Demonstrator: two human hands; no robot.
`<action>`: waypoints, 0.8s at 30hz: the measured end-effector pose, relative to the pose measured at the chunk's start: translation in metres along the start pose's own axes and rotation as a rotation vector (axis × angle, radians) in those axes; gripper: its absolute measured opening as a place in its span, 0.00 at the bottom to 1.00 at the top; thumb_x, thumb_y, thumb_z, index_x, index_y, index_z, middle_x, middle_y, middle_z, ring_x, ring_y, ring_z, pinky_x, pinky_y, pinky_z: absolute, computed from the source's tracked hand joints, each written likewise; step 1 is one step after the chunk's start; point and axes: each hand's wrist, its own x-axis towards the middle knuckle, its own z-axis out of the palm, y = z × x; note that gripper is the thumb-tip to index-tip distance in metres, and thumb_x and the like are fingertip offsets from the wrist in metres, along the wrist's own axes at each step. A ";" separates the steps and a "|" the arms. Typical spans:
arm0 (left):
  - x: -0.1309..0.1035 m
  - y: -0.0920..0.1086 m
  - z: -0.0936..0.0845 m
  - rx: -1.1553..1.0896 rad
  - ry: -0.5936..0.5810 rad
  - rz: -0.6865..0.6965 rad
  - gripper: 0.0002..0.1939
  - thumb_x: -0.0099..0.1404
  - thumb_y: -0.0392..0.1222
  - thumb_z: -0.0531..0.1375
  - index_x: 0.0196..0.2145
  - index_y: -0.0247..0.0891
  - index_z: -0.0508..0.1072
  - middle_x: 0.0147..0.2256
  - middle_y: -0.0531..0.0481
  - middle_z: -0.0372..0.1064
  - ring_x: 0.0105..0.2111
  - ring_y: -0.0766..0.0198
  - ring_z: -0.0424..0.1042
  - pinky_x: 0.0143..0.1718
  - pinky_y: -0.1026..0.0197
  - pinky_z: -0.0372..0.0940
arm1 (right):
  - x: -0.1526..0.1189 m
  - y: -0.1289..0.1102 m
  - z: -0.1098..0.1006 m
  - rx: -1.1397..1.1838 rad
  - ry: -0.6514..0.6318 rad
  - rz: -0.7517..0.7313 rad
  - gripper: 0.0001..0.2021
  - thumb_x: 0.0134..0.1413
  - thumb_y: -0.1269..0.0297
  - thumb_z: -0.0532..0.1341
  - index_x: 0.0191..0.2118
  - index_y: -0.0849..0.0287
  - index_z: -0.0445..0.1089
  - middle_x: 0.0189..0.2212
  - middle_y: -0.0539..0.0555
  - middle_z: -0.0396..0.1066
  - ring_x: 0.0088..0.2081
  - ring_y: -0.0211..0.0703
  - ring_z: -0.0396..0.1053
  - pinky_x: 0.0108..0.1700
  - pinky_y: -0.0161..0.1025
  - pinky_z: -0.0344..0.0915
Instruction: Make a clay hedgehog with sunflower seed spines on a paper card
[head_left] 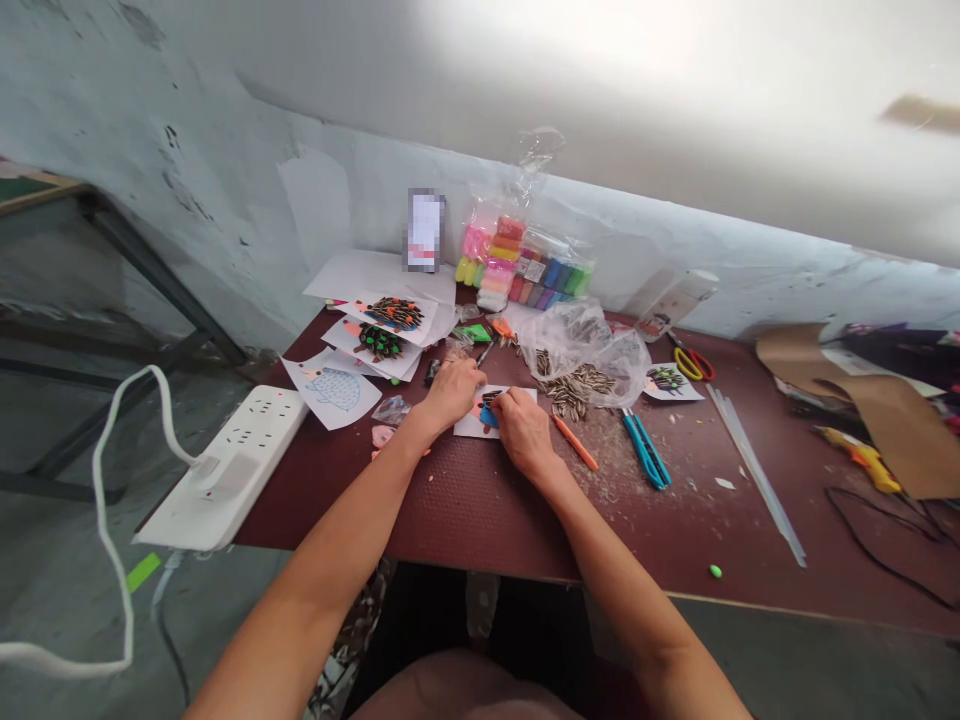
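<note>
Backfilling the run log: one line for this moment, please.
left hand: at top edge of card | right hand: fingertips at card's blue patch | seeds: heaped at clear bag | orange tool: right of card

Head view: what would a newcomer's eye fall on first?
Probably the multicoloured packs by the wall at the back of the table. Next, the left hand and right hand at a small white card, mid-picture, and, right of them, the heap of striped seeds by the clear bag.
</note>
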 end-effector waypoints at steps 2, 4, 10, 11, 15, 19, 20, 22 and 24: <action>0.000 0.000 0.000 -0.001 -0.006 -0.009 0.18 0.71 0.30 0.53 0.46 0.37 0.83 0.43 0.39 0.76 0.46 0.54 0.75 0.50 0.54 0.66 | 0.000 -0.001 -0.001 -0.007 -0.013 0.004 0.08 0.68 0.70 0.59 0.39 0.56 0.75 0.38 0.57 0.75 0.42 0.47 0.70 0.39 0.38 0.61; 0.000 0.001 -0.001 -0.003 -0.009 -0.012 0.18 0.71 0.30 0.54 0.46 0.36 0.84 0.44 0.39 0.76 0.47 0.54 0.75 0.49 0.54 0.66 | 0.000 -0.001 -0.002 -0.001 -0.015 0.008 0.07 0.68 0.70 0.59 0.39 0.56 0.75 0.38 0.57 0.75 0.42 0.47 0.71 0.39 0.38 0.61; 0.001 -0.001 0.001 -0.013 0.007 -0.002 0.18 0.70 0.31 0.54 0.45 0.37 0.84 0.43 0.40 0.76 0.45 0.55 0.75 0.49 0.55 0.66 | -0.002 0.001 -0.003 0.090 0.008 0.021 0.09 0.69 0.67 0.59 0.39 0.55 0.77 0.39 0.57 0.75 0.42 0.46 0.71 0.39 0.37 0.61; 0.001 -0.001 0.001 -0.011 0.008 -0.002 0.18 0.70 0.31 0.54 0.45 0.37 0.84 0.43 0.40 0.76 0.45 0.55 0.75 0.49 0.55 0.66 | -0.003 0.002 -0.004 0.102 0.017 0.023 0.09 0.69 0.68 0.58 0.41 0.54 0.77 0.40 0.56 0.75 0.43 0.46 0.71 0.39 0.37 0.61; 0.001 -0.001 0.002 -0.006 0.011 -0.005 0.19 0.70 0.30 0.53 0.45 0.37 0.84 0.44 0.40 0.76 0.45 0.55 0.75 0.50 0.55 0.66 | -0.007 0.005 -0.008 0.116 0.074 0.031 0.08 0.68 0.66 0.59 0.43 0.53 0.77 0.40 0.56 0.74 0.42 0.46 0.71 0.40 0.37 0.62; 0.001 -0.002 0.002 -0.006 -0.005 -0.001 0.19 0.71 0.31 0.53 0.46 0.37 0.84 0.44 0.40 0.76 0.46 0.55 0.75 0.50 0.55 0.65 | -0.009 0.006 -0.010 0.104 0.058 0.058 0.07 0.68 0.63 0.61 0.39 0.55 0.76 0.38 0.56 0.74 0.40 0.46 0.70 0.39 0.38 0.61; 0.001 -0.002 0.002 -0.006 -0.007 -0.001 0.19 0.71 0.31 0.52 0.46 0.37 0.84 0.44 0.40 0.76 0.46 0.55 0.75 0.50 0.55 0.65 | -0.009 0.006 -0.010 0.098 0.046 0.065 0.07 0.68 0.63 0.61 0.38 0.55 0.76 0.38 0.56 0.74 0.39 0.46 0.70 0.38 0.38 0.61; 0.001 -0.002 0.002 -0.006 -0.008 -0.004 0.19 0.72 0.32 0.52 0.46 0.38 0.84 0.44 0.40 0.76 0.46 0.55 0.75 0.50 0.55 0.65 | -0.008 0.006 -0.010 0.090 0.034 0.073 0.07 0.68 0.64 0.61 0.37 0.55 0.76 0.37 0.56 0.74 0.39 0.45 0.70 0.38 0.37 0.60; 0.001 -0.002 0.002 -0.003 -0.011 -0.006 0.19 0.72 0.32 0.52 0.46 0.38 0.84 0.45 0.40 0.76 0.47 0.54 0.75 0.50 0.55 0.65 | -0.006 0.005 -0.009 0.087 0.036 0.074 0.08 0.68 0.65 0.61 0.37 0.55 0.76 0.37 0.56 0.75 0.39 0.45 0.70 0.37 0.37 0.60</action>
